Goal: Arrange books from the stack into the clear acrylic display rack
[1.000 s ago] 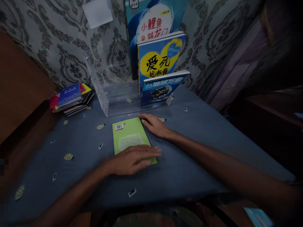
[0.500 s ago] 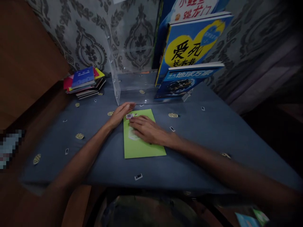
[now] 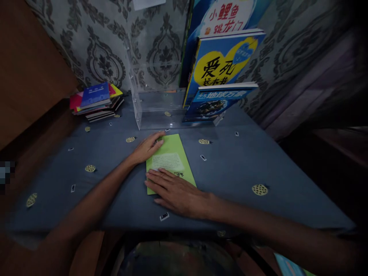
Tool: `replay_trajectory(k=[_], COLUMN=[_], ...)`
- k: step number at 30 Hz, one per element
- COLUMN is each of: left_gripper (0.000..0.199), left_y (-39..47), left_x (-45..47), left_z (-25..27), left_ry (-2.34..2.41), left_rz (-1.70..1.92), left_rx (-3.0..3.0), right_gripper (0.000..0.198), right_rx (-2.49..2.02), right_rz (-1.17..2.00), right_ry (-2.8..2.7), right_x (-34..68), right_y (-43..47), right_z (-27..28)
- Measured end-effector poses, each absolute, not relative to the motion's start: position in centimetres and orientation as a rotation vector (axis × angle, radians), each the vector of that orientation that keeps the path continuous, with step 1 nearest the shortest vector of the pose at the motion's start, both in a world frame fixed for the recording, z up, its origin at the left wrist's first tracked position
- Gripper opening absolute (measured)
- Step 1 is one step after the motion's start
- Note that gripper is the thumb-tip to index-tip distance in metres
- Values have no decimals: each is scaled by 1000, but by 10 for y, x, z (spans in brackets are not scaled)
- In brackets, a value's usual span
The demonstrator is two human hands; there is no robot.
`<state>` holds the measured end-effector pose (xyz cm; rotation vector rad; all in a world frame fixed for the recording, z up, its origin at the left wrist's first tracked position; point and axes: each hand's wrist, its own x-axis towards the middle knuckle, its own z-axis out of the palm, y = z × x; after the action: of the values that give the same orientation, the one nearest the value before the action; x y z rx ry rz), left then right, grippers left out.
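A thin green book (image 3: 174, 145) lies flat on the blue tablecloth, a pale block of print showing on its upward side. My left hand (image 3: 146, 147) rests along its far left edge with the fingers stretched out, the thumb over the cover's corner. Across the near end of the book lies my right hand (image 3: 179, 193), palm down, fingers extended and slightly spread. It covers the near edge of the cover. Neither hand grips anything.
A clear acrylic rack (image 3: 138, 111) stands behind the book, holding upright books such as a blue and yellow one (image 3: 218, 61) on its right side. At the far left is a pile of books (image 3: 96, 97). The table's front edge (image 3: 138, 229) is close to me.
My right hand has slid from the upper middle of the green book toward its near edge, uncovering the printed block. My left thumb now lies over the corner with the barcode. The view shifted slightly.
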<state>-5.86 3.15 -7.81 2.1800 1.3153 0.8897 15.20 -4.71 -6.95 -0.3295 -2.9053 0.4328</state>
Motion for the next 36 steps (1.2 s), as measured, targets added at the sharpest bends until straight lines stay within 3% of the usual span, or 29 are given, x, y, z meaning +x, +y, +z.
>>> replay_trajectory(k=[7,12,23,36], left_gripper=[55,52,52,48], left_y=[28,27,24,25], left_x=[-56,-55,-54,-53], left_z=[-77,-83,-88,-88], left_ry=[1353,1352,1385,1509], left_rz=[711,771,821,800], left_rx=[2370,2391,2382,2356], right_gripper=[55,57,54,53], right_rx=[-505,-561,-756,-850], right_rz=[533,609,495,380], right_ry=[-2772,-2721,-2591,-2643], right_x=[193,204,189,186], right_y=[-35,-11,95,81], right_z=[-75,-77,-97,-92])
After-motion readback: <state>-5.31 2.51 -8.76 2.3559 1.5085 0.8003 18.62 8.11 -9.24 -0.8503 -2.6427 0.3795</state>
